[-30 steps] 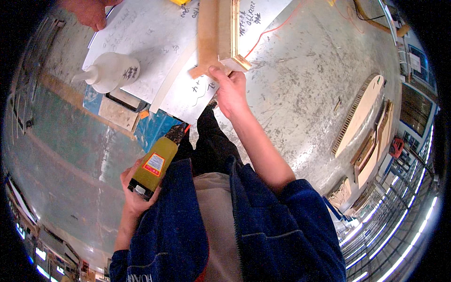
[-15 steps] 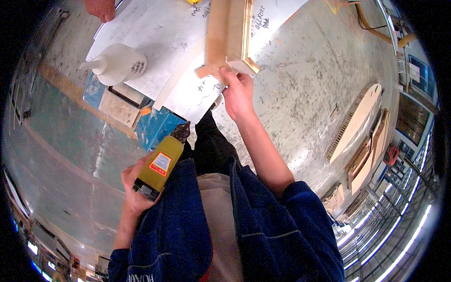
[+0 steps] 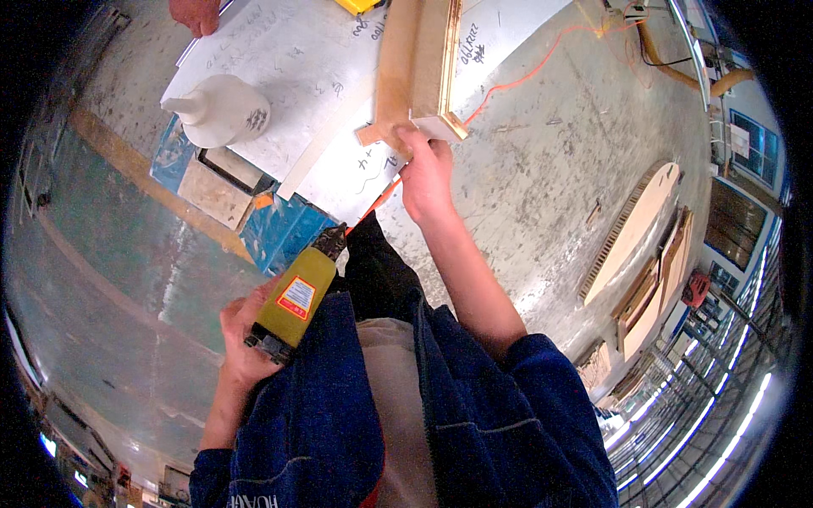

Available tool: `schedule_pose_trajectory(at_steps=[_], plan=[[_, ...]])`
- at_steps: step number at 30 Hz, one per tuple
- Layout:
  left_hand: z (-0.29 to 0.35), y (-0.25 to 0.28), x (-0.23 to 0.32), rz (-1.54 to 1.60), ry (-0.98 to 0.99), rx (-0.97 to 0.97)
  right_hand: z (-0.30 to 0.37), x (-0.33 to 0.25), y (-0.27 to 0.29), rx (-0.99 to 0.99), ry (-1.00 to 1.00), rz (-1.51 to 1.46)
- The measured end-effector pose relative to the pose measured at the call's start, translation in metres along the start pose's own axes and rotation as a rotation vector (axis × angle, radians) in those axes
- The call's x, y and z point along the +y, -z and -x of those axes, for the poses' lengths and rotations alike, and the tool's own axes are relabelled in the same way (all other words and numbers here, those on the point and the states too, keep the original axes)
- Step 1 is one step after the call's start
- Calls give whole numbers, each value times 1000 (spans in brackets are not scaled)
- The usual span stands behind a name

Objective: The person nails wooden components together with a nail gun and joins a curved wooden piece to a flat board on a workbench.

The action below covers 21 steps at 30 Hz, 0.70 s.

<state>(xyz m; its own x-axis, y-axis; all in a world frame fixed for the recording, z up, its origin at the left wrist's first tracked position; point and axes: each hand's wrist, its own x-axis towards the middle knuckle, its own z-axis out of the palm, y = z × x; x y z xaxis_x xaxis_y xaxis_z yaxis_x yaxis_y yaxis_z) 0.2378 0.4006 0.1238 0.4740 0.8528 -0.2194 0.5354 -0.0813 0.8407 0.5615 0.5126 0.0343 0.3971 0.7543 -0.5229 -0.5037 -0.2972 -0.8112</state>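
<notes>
wooden piece (image 3: 405,76) stretches lengthwise away from the right hand (image 3: 426,182), whose fingers seemingly pinch its near end. the left hand (image 3: 244,343) grips a yellow tool (image 3: 296,298).

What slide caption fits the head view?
Left hand holding an olive-yellow power tool, right hand gripping a brown plywood workpiece.

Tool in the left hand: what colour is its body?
The tool body is olive-yellow; the head view shows it best.

1 bottle (image 3: 222,112), 1 olive tool (image 3: 292,303)
</notes>
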Motion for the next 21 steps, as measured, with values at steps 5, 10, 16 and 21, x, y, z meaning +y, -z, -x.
schedule_pose_trajectory(at_steps=[5,10,16,21], plan=[[-12,1,19,57,164,-70,-1,1,-26,208,144,124],[-33,7,37,-10,-131,56,-10,9,-7,86,80,104],[-19,2,28,70,132,-90,-2,-4,14,-150,-73,82],[-19,0,29,99,91,-22,5,-9,14,-126,-105,-16]])
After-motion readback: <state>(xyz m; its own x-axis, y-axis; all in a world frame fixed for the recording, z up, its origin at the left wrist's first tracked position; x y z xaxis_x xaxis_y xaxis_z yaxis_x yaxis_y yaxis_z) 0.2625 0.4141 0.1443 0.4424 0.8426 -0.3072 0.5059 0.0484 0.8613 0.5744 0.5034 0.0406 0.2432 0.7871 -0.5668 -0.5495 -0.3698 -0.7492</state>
